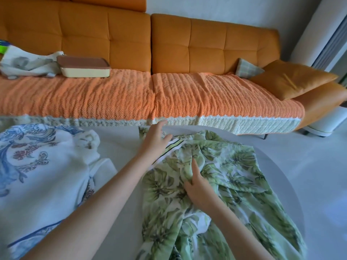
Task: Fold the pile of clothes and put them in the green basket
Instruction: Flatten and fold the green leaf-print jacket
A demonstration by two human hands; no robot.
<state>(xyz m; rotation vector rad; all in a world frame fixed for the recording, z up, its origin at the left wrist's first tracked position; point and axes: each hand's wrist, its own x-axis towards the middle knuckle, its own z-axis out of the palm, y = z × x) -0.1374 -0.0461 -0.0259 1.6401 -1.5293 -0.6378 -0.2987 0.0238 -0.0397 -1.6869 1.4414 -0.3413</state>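
Note:
A green leaf-print garment (231, 177) lies crumpled across the round white table (124, 152), with a white striped band showing near its top. My left hand (155, 140) lies on the garment's upper left part with fingers straight. My right hand (199, 186) presses on the middle of the same garment, thumb out and fingers partly buried in a fold. A pile of white clothes with blue print (39, 166) sits at the table's left. The green basket is not in view.
An orange sofa (169, 44) with a knitted orange cover (150, 96) runs behind the table. On it are a cream box with brown lid (84, 67), a printed bag (24, 64) and orange cushions (293, 79). Pale floor at right.

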